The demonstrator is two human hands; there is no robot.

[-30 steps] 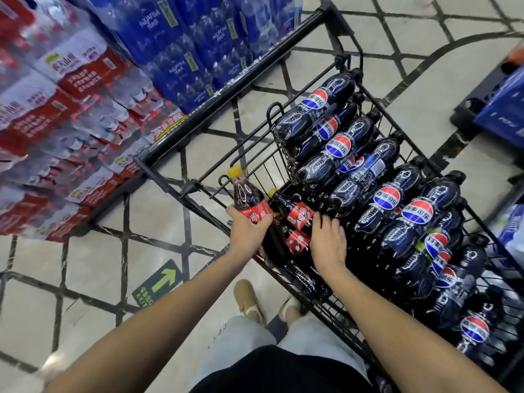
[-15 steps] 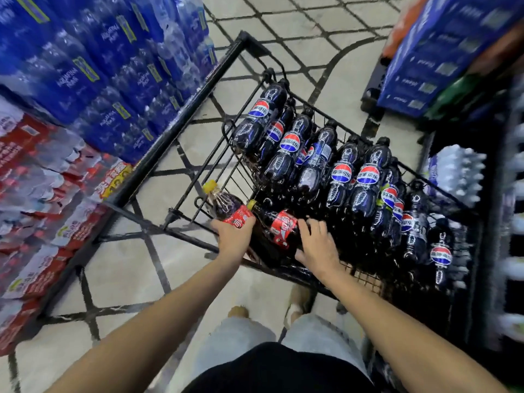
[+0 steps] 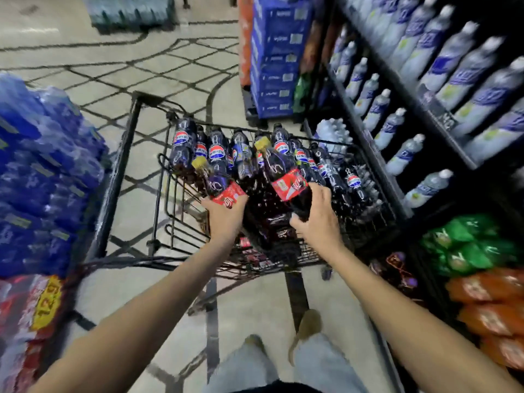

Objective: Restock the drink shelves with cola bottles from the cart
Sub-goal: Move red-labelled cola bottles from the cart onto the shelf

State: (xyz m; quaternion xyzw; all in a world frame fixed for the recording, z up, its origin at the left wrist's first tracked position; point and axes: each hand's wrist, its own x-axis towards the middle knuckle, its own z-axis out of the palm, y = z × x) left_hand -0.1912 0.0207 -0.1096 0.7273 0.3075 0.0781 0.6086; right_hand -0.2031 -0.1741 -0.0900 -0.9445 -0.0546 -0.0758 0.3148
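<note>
A black wire cart [image 3: 158, 194] holds several dark cola bottles with blue-red labels [image 3: 217, 153]. My left hand [image 3: 225, 215] grips a red-labelled, yellow-capped cola bottle [image 3: 219, 184] by its lower body, at the cart's near left. My right hand [image 3: 319, 218] grips a second red-labelled cola bottle [image 3: 283, 177], lifted above the bottles in the cart, its yellow cap pointing away. More red-labelled bottles [image 3: 272, 222] lie below between my hands.
Black drink shelves [image 3: 377, 154] with pale bottles [image 3: 402, 154] rise at the right; green and orange bottles [image 3: 482, 268] fill the lower shelf. Blue crates [image 3: 275, 58] stand stacked ahead. Water packs [image 3: 42, 177] crowd the left. My feet are on patterned floor behind the cart.
My right hand has taken hold of a second red-labelled bottle and lifted it. The view has swung right, bringing the shelves into sight. My left hand keeps its bottle.
</note>
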